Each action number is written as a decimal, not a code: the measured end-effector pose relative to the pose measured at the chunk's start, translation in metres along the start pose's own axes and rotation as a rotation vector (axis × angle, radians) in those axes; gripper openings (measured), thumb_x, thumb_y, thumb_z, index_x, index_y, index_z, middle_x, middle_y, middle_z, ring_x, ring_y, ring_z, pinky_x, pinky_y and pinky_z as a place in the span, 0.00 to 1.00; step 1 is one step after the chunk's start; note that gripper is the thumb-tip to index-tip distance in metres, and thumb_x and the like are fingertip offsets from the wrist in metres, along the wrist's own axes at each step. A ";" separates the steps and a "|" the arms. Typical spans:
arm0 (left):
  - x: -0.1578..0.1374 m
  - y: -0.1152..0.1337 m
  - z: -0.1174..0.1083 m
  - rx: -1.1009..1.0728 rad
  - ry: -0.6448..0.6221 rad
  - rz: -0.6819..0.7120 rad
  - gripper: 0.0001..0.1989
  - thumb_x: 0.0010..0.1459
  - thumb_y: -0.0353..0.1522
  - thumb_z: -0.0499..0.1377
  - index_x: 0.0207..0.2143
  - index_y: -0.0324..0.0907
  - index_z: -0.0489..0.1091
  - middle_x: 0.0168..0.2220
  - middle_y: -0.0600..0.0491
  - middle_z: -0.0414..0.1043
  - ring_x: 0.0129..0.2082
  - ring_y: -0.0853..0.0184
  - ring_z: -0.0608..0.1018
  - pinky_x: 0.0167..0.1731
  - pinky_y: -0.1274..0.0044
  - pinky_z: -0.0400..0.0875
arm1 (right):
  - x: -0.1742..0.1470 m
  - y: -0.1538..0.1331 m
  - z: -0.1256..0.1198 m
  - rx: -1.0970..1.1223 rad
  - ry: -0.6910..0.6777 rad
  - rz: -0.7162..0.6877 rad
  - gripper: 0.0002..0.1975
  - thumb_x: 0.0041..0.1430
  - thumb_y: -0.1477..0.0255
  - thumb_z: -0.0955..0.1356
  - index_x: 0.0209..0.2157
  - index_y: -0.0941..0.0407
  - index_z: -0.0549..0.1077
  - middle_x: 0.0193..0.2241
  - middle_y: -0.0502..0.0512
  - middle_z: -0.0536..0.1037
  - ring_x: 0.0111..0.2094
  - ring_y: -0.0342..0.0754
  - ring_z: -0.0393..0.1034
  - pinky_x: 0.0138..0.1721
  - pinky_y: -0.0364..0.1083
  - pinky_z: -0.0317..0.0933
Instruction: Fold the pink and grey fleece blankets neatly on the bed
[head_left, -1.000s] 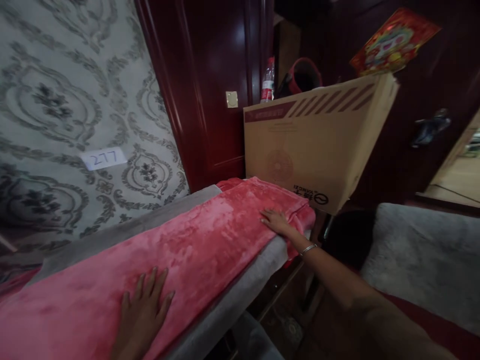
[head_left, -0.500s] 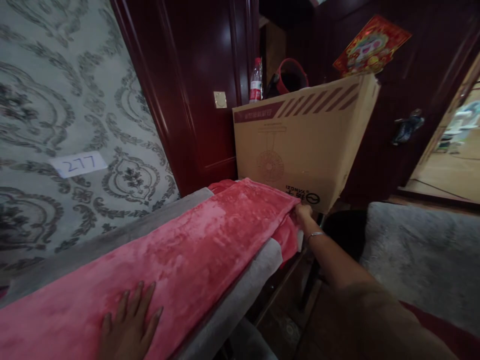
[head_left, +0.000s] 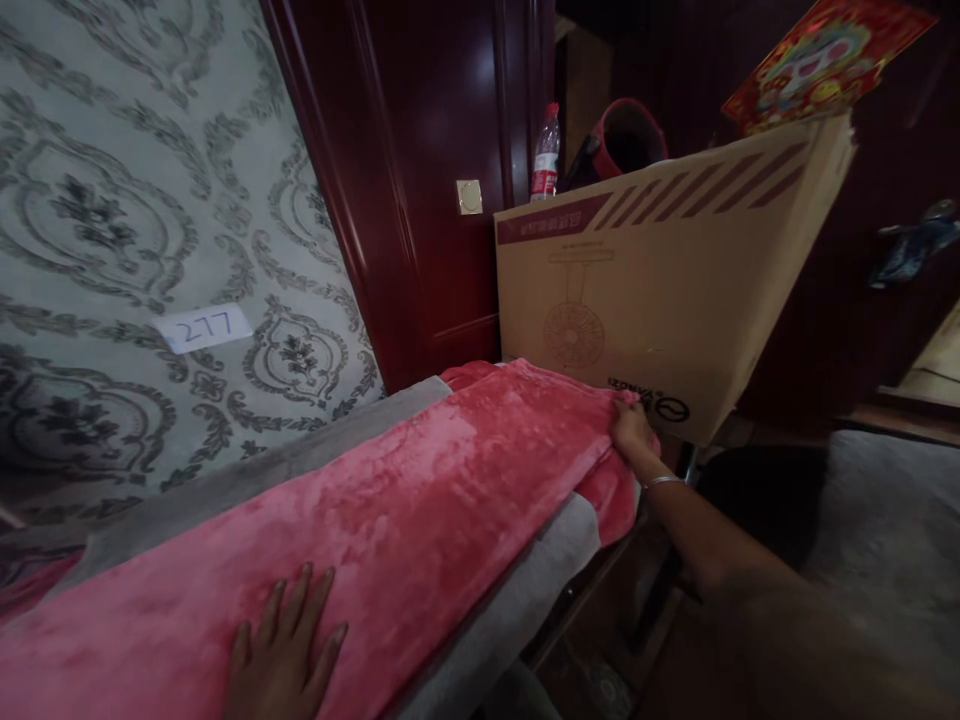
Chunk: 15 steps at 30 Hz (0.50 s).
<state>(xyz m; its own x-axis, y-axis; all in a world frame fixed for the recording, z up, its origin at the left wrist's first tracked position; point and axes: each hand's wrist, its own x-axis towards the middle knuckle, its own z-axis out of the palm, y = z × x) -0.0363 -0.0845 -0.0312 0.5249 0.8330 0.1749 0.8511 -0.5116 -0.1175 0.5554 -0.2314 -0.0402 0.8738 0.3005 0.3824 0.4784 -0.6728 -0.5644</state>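
Note:
A long pink plush blanket [head_left: 420, 500], folded into a strip, lies over a grey cover [head_left: 502, 610] on a narrow surface along the wall. My left hand [head_left: 285, 640] rests flat on the near part of the blanket, fingers spread. At the far right corner, my right hand [head_left: 631, 425] is closed on the blanket's edge, with a thin bracelet on the wrist. Beneath that corner, a lower fold of the pink cloth hangs over the side of the grey cover.
Beyond the blanket's far end stands a large cardboard box [head_left: 660, 290]. A red-capped bottle [head_left: 546, 155] and a red-rimmed round container [head_left: 630, 140] show behind its top edge. Patterned wall [head_left: 172, 220] borders the left. A grey-covered seat [head_left: 892, 540] is at the right.
The view has turned to the right's opposite, so things appear further right. My right hand still grips the blanket's far corner, now bunched slightly. My left hand stays flat on the blanket.

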 end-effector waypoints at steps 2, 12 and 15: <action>0.000 0.001 0.000 0.008 -0.003 -0.006 0.32 0.62 0.42 0.45 0.67 0.45 0.61 0.71 0.51 0.53 0.71 0.50 0.53 0.65 0.51 0.50 | -0.004 0.002 0.001 0.003 -0.014 0.100 0.27 0.61 0.73 0.58 0.59 0.61 0.72 0.51 0.71 0.72 0.47 0.58 0.72 0.46 0.54 0.66; -0.005 0.009 -0.006 -0.054 0.010 0.010 0.30 0.65 0.42 0.47 0.68 0.45 0.60 0.71 0.46 0.52 0.71 0.47 0.53 0.65 0.48 0.48 | -0.053 -0.073 -0.001 -0.088 -0.002 -0.295 0.28 0.65 0.63 0.60 0.65 0.52 0.66 0.71 0.63 0.49 0.69 0.67 0.44 0.62 0.70 0.49; -0.011 0.016 -0.014 -0.126 0.014 0.003 0.29 0.66 0.40 0.49 0.68 0.46 0.59 0.71 0.44 0.53 0.71 0.46 0.53 0.64 0.46 0.49 | -0.083 -0.082 0.021 -0.161 -0.238 -0.487 0.30 0.67 0.54 0.58 0.67 0.48 0.62 0.69 0.61 0.55 0.69 0.67 0.46 0.61 0.74 0.46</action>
<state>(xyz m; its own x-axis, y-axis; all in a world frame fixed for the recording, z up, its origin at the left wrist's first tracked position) -0.0285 -0.1041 -0.0211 0.5271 0.8286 0.1885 0.8431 -0.5377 0.0055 0.4456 -0.1867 -0.0411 0.5603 0.7336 0.3847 0.8280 -0.5075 -0.2383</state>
